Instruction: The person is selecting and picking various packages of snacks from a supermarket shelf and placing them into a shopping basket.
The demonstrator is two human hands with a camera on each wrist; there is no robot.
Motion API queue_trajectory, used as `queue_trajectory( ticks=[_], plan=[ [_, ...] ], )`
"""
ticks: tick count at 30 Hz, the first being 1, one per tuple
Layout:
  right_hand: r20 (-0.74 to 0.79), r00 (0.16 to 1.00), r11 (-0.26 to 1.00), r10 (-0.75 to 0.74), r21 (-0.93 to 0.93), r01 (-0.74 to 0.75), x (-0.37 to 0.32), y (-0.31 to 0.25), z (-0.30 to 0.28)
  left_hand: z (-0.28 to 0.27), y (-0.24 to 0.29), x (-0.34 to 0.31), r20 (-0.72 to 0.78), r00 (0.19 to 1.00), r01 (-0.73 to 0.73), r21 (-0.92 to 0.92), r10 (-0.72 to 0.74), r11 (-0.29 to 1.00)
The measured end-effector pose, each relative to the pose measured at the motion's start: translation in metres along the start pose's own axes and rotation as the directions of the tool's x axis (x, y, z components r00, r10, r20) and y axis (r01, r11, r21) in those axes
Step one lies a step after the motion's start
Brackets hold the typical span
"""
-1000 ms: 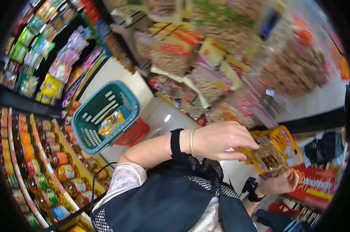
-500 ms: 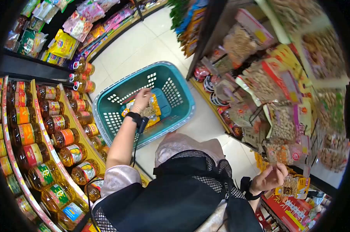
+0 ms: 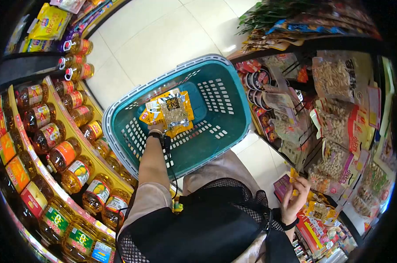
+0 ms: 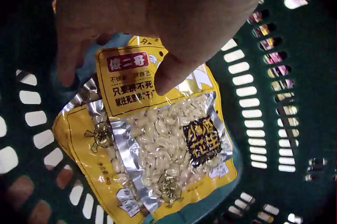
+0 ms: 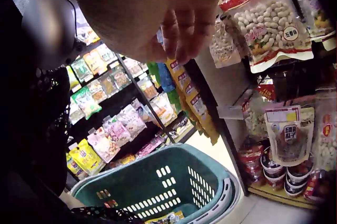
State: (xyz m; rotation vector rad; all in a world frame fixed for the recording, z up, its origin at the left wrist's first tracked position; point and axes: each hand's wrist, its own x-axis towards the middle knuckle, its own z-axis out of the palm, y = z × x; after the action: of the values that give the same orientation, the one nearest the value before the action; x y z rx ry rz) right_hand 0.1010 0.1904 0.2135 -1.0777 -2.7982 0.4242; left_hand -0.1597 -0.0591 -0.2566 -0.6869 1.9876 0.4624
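In the head view my left hand reaches into a green shopping basket, at the edge of yellow peanut bags lying on its bottom. Two overlapping bags with clear windows show in the left wrist view. There the left thumb lies over the top of the front peanut bag, while the fingers hang apart at its left side. My right hand is raised beside the shelf on the right, fingers loosely bent and nothing in them. Those bent fingers also show in the right wrist view.
Rows of oil bottles line the left shelf. At right hang bags of nuts, with tubs below. A yellow packet sits near the right hand. Pale floor tiles lie beyond the basket.
My left hand has gone from a yellow packet at the right shelf down into the basket. The view has swung toward the basket. The right hand stays by the right shelf.
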Motion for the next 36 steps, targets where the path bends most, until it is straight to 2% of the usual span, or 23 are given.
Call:
queue_trajectory(
  ticks=[2,4,6,8,9,10,12,13,14,15,16,17,18,19,21,22,24,26,27,28,33,34,36],
  plan=[
    [0.063,0.998,0.999,-0.005,-0.05,0.008,0.007,-0.006,0.007,0.013,-0.01,0.034,0.064,0.994,0.1,-0.152,-0.091,0.983],
    [0.109,0.993,0.994,-0.04,-0.092,0.05,0.015,-0.01,0.01,-0.001,0.01,-0.001,-0.003,0.95,0.294,-0.312,-0.311,0.903],
    [0.106,0.994,0.996,-0.022,-0.084,0.031,0.022,-0.017,0.017,0.03,-0.034,0.074,-0.038,0.967,0.228,-0.305,-0.251,0.925],
    [0.138,0.99,0.996,0.019,-0.092,-0.006,0.029,-0.023,0.015,0.037,-0.066,0.104,0.07,0.996,0.069,-0.342,-0.048,0.937],
    [0.134,0.991,0.996,0.02,-0.088,-0.008,0.03,-0.024,0.017,0.023,-0.044,0.069,-0.013,0.996,-0.091,-0.165,0.09,0.982],
    [0.15,0.989,0.998,0.014,-0.064,-0.004,0.031,-0.025,0.018,0.024,-0.048,0.072,-0.021,0.985,-0.17,-0.244,0.17,0.955],
    [0.153,0.988,0.999,0.003,-0.033,0.002,0.032,-0.025,0.02,0.008,-0.024,0.025,-0.12,0.94,-0.321,-0.006,0.318,0.947],
    [0.172,0.985,1.0,0.002,-0.029,0.003,0.031,-0.025,0.019,-0.01,-0.008,-0.011,-0.156,0.876,-0.44,0.129,0.456,0.889],
    [0.19,0.982,1.0,0.001,-0.026,0.004,0.031,-0.025,0.019,-0.017,-0.005,-0.03,-0.175,0.687,-0.689,0.153,0.705,0.709],
    [0.183,0.982,0.999,0.043,-0.01,-0.042,0.03,-0.029,0.017,-0.021,0.002,-0.055,-0.285,0.598,-0.779,0.011,0.749,0.627],
    [0.174,0.984,0.999,0.048,-0.005,-0.048,0.028,-0.027,0.016,-0.022,0.003,-0.069,-0.194,0.565,-0.825,-0.158,0.802,0.543],
    [0.165,0.986,0.999,0.034,-0.011,-0.033,0.026,-0.023,0.016,-0.061,0.036,-0.144,-0.019,0.598,-0.797,-0.118,0.801,0.592],
    [0.157,0.987,1.0,0.02,-0.016,-0.018,0.024,-0.021,0.016,-0.077,0.047,-0.179,0.12,0.556,-0.798,-0.199,0.822,0.569],
    [0.147,0.989,1.0,0.024,-0.014,-0.022,0.022,-0.02,0.015,-0.076,0.045,-0.191,0.085,0.361,-0.912,-0.175,0.928,0.371],
    [0.191,0.981,0.997,0.043,0.053,-0.054,0.019,-0.018,0.014,-0.104,0.066,-0.241,0.24,0.176,-0.973,-0.106,0.955,0.206],
    [0.183,0.982,0.997,0.045,0.055,-0.056,0.017,-0.017,0.013,-0.116,0.076,-0.263,0.241,0.168,-0.975,-0.103,0.956,0.198],
    [0.171,0.984,0.994,0.047,0.085,-0.062,0.011,-0.014,0.012,-0.138,0.096,-0.306,0.448,-0.011,-0.929,-0.336,0.894,0.157],
    [0.221,0.974,0.992,0.057,0.095,-0.079,-0.002,0.0,0.006,-0.144,0.106,-0.338,0.485,-0.184,-0.869,-0.487,0.855,0.089],
    [0.115,0.986,0.981,0.123,0.14,-0.138,-0.005,-0.003,0.005,-0.144,0.111,-0.349,0.55,-0.263,-0.866,-0.496,0.793,0.057],
    [0.01,0.981,0.963,0.192,0.191,-0.191,-0.008,-0.001,0.002,-0.138,0.113,-0.363,0.552,-0.274,-0.869,-0.493,0.788,0.044],
    [-0.073,0.978,0.916,0.196,0.368,-0.157,-0.033,0.035,-0.017,-0.091,0.124,-0.441,0.605,-0.427,-0.805,-0.592,0.672,0.022],
    [-0.031,0.992,0.961,0.122,0.255,-0.11,-0.041,0.05,-0.025,-0.078,0.124,-0.456,0.655,-0.448,-0.823,-0.568,0.609,0.005],
    [-0.083,0.959,0.838,0.271,0.511,-0.192,-0.063,0.067,-0.028,-0.049,0.118,-0.488,0.61,-0.515,-0.772,-0.636,0.603,-0.016]
  ],
)
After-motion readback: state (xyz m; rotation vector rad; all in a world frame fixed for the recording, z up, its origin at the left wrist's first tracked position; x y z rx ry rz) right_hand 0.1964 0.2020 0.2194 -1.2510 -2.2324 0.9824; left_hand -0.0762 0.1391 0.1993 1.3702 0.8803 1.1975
